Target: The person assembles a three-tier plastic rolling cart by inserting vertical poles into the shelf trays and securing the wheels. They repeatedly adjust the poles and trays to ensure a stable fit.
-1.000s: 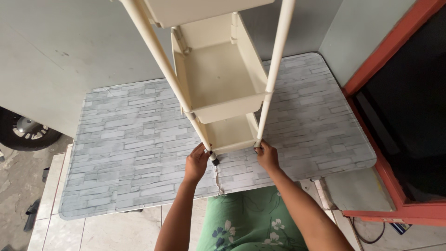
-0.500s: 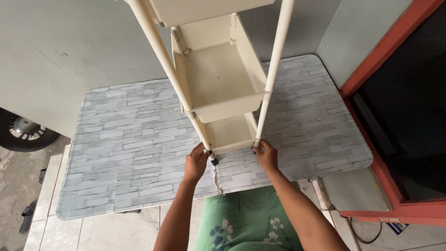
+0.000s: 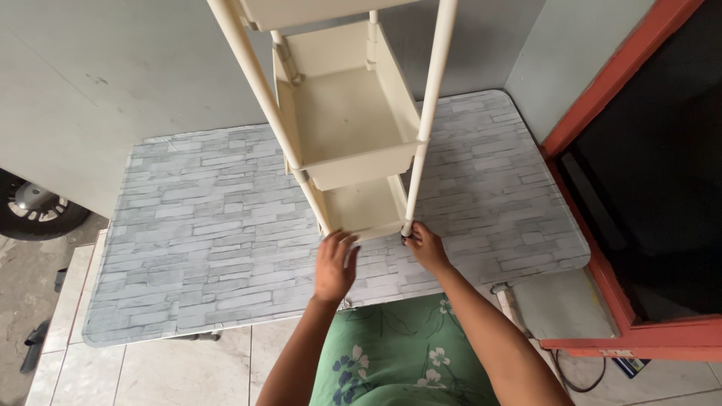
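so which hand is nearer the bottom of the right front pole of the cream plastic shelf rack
Right. The right hand touches the foot of that cream pole on the brick-patterned table; the left hand hangs open beside the other front pole, farther away.

Soft even daylight, faint shadows, no glare; sharp focus, mild wide-angle stretch at edges.

Shelf rack [image 3: 353, 150] on table [image 3: 188, 248] — wheel [image 3: 37, 210] left, door frame [image 3: 602, 98] right.
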